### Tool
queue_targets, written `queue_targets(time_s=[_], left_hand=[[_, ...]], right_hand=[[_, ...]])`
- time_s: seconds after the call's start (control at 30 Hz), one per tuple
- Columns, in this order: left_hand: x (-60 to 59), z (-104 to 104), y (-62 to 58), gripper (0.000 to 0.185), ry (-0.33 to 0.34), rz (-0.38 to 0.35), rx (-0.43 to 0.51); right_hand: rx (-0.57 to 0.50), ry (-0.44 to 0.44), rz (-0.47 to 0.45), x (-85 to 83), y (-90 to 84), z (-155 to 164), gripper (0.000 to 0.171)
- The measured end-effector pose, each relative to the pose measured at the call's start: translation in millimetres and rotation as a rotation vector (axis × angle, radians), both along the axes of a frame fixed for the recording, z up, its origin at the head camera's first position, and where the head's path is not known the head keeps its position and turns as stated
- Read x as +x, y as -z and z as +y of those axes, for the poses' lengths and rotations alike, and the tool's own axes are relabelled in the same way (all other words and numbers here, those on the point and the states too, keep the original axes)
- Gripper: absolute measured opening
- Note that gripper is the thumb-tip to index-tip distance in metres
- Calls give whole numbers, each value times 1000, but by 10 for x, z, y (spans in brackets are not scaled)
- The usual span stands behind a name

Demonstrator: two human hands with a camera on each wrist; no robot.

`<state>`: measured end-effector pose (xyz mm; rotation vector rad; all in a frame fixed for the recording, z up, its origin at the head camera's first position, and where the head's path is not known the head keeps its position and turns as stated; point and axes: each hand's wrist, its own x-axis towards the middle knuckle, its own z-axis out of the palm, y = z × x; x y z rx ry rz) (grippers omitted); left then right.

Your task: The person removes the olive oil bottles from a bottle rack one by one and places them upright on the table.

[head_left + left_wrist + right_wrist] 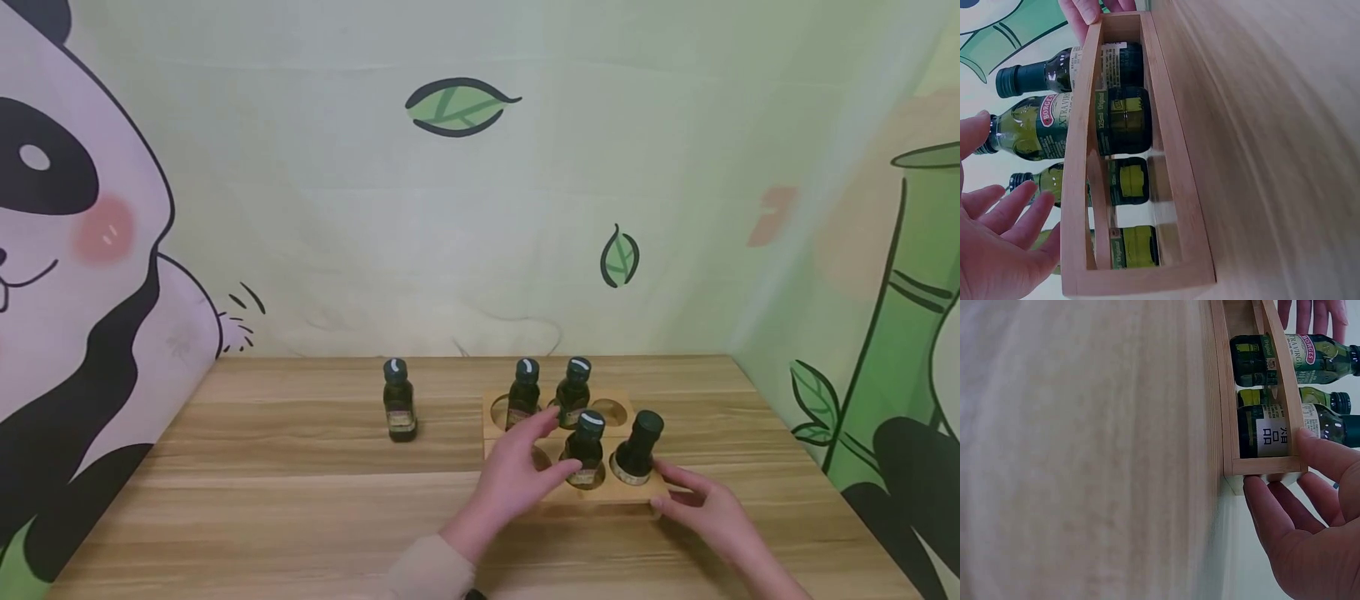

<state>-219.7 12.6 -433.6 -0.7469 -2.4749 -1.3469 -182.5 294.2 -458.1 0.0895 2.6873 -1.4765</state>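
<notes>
— What stood furthest left on the worktop [300, 450]?

— A single dark green bottle [399, 400], upright and alone, well apart from the wooden rack [600, 493]. Behind it hung a backdrop with a panda [67, 275] and painted leaves.

— And moving right?

— The left hand [517, 471] came next. Its grip was open, fingers straight and spread, reaching over the rack's near-left hole. The fingertips lay just beside the front middle bottle [587, 450]; I could not tell whether they touched it. It held nothing.

— What was in the rack?

— Four bottles stood in its holes: two at the back, the back-left bottle [523, 393] and its neighbour [573, 392], and two at the front, the middle one and the front-right bottle [637, 448], which leaned a little to the right. The left wrist view showed the rack side-on, its wooden frame [1079, 187] with the bottles' yellow-green labels behind it.

— And the right side?

— The right hand [701, 504] rested at the rack's near-right corner. Its grip was loose: in the right wrist view the thumb [1325, 453] lay on the rack's top edge and the fingers [1269, 515] lay along its end wall, gently bent, touching the wood rather than clamping it.
</notes>
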Motion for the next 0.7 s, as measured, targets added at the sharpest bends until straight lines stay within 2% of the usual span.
queue_targets(time_s=[0.4, 0.7], left_hand=[[-47, 124, -80, 72, 8, 32, -61], [-77, 180, -94, 67, 29, -14, 35]], right_hand=[[32, 0, 4, 4, 0, 12, 69], [23, -1, 5, 4, -1, -1, 68]])
